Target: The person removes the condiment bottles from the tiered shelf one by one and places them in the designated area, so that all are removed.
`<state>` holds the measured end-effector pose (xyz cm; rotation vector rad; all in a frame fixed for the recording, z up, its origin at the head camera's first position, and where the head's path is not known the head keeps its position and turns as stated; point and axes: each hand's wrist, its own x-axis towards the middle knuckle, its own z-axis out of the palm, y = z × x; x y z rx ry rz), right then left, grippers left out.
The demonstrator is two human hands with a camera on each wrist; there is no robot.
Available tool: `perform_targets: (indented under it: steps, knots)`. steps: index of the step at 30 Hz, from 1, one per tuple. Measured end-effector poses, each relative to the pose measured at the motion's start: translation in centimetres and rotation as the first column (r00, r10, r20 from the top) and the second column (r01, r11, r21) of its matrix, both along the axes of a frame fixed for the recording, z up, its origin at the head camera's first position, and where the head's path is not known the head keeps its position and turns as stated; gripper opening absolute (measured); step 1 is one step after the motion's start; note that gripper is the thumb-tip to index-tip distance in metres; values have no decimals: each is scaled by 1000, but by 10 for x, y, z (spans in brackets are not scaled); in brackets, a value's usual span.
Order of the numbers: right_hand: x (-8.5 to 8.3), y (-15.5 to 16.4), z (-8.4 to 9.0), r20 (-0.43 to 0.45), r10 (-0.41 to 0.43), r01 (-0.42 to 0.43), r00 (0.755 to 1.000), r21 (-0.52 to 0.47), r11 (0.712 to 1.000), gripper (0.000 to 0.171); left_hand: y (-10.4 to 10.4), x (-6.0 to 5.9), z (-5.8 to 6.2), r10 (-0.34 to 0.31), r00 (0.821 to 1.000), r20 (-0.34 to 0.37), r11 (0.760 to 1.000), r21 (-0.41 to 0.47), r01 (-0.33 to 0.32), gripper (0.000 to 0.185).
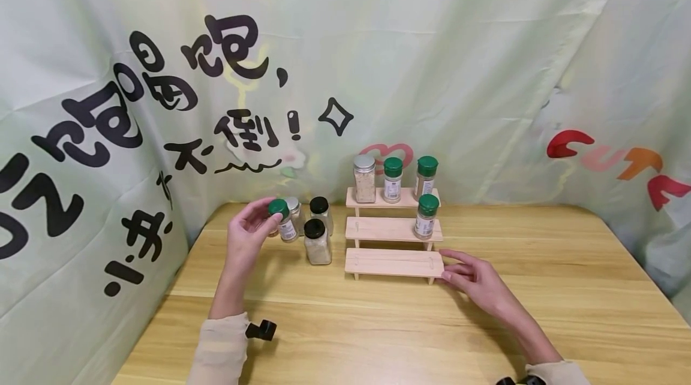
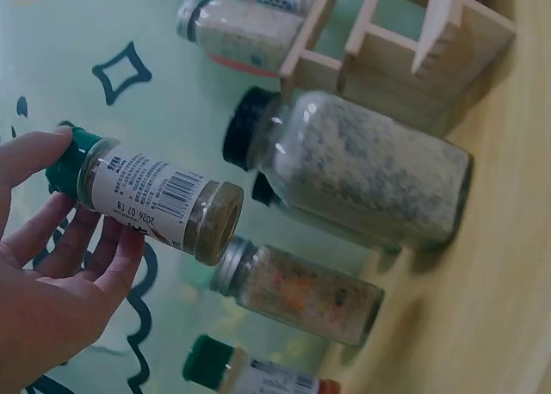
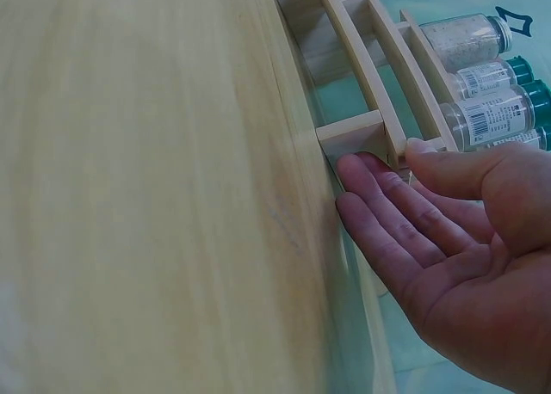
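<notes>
My left hand point(image 1: 245, 234) pinches a spice jar point(image 2: 146, 187) by its green cap, between thumb and fingertips. The left wrist view shows this jar tilted, with brown contents and a white barcode label. Just past it stand a silver-capped jar point(image 2: 306, 292) and another green-capped jar point(image 2: 211, 362), partly cut off. Two black-capped jars point(image 1: 317, 244) are to its right. At the three-tier wooden rack point(image 1: 394, 262), my right hand point(image 1: 477, 283) touches the right end of the lowest step, fingers extended and thumb point(image 3: 430, 157) against the wood.
On the rack's top step are a silver-capped jar point(image 1: 364, 180) and two green-capped jars point(image 1: 393, 181). Another green-capped jar point(image 1: 426, 217) stands at the right of the middle step. The wooden table point(image 1: 345, 331) backs onto a printed curtain point(image 1: 459, 73).
</notes>
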<state>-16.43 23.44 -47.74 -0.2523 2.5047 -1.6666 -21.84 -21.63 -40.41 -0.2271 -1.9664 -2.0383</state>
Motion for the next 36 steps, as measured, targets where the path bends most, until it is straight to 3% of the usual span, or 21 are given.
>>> perform_targets:
  steps: [9,27,36]
  knots:
    - [-1,1,0,-2,10,-10,1000,-17,1000,51,-8,-7,-20,17,999,49,999,-34,-15,42]
    - [-1,1,-2,-1,9,-9,1000,-9,1000,52,-23,-19,-52,-61,988,141,988,-134,81,44]
    - [-2,2,-2,-11,13,-13,1000,-10,1000,51,-25,-22,-63,-102,979,176,984,-127,125,46]
